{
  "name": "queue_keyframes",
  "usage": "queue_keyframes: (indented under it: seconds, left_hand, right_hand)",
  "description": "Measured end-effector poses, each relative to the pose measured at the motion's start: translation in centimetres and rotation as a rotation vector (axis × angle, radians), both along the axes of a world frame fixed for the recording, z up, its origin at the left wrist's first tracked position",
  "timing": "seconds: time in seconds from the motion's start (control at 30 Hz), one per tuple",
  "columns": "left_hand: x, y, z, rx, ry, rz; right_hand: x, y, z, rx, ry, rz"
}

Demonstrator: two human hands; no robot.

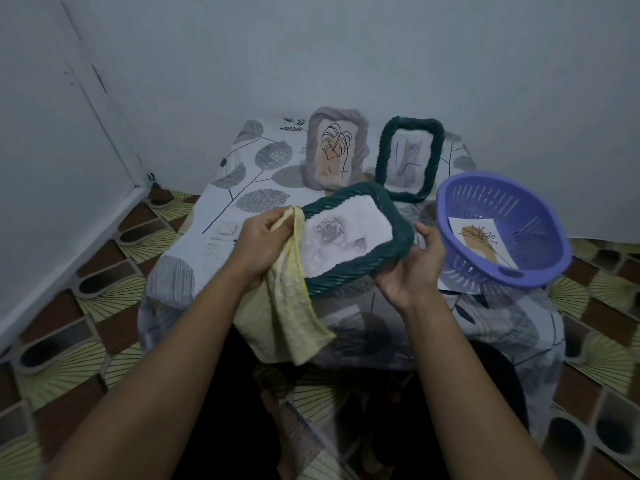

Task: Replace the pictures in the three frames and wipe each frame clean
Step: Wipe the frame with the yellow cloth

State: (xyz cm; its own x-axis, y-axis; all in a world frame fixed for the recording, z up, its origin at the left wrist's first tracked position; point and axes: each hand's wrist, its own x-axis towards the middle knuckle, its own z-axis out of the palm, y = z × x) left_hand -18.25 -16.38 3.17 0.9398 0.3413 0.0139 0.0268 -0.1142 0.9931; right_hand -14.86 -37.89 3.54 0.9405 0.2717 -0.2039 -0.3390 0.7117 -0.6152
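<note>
Above the leaf-printed tablecloth (221, 209), a dark green woven-rope rectangular frame (349, 282) holding a grey rose print is tilted between both hands. The right hand (414, 268) has fingers clamped on its near right rim; the left hand (265, 245) has fingers pinched on a yellow waffle-textured cloth (294, 306) touching the left edge. Wiping well likely means following the ridged weave. Behind stand 2 frames, a mauve fuzzy frame (337, 147) and a second green rope frame (408, 157); a purple slotted plastic basket (540, 251) holds 1 print.
</note>
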Motion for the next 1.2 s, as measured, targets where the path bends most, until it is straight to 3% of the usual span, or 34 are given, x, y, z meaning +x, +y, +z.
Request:
queue_keyframes:
  seconds: [0.13, 0.27, 0.33, 0.47, 0.6, 0.73, 0.87, 0.93, 1.07, 1.2]
  left_hand:
    - [0.5, 1.4, 1.8, 0.303, -0.025, -0.067]
    - [1.1, 1.2, 2.4, 0.612, -0.143, 0.031]
    - [1.1, 0.7, 2.0, 0.657, -0.153, 0.029]
    - [0.9, -1.4, -0.7, 0.794, 0.077, -0.060]
    - [0.1, -5.3, -2.2, 0.972, 0.152, -0.088]
    - [-1.8, -9.3, -0.7, 1.111, -0.052, -0.196]
    - [-0.7, -7.3, -0.7, 1.260, -0.114, -0.253]
    - [0.7, -5.4, -0.5, 1.241, -0.007, -0.152]
    - [3.1, -3.5, 0.2, 1.013, 0.220, 0.011]
    - [2.2, -6.4, 0.5, 0.969, 0.219, -0.065]
  right_hand:
    - [0.1, -0.9, 1.2, -0.260, 0.008, 0.323]
    - [0.1, 0.4, 1.2, -0.382, -0.006, 0.270]
    - [0.3, 0.9, 0.8, -0.363, -0.030, 0.188]
    - [0.7, 2.1, 0.2, -0.276, 0.029, 0.011]
    - [0.1, 3.8, -0.2, -0.202, 0.064, -0.083]
    - [-0.5, 4.5, -0.2, -0.226, 0.065, -0.076]
    - [-0.7, 3.8, -0.3, -0.070, 0.050, -0.018]
    - [-0.9, 3.4, -0.6, 0.004, 0.016, -0.008]
    - [-1.2, 3.4, -0.8, 0.078, -0.013, 0.000]
    - [-1.0, 4.3, -0.7, -0.006, -0.008, -0.019]
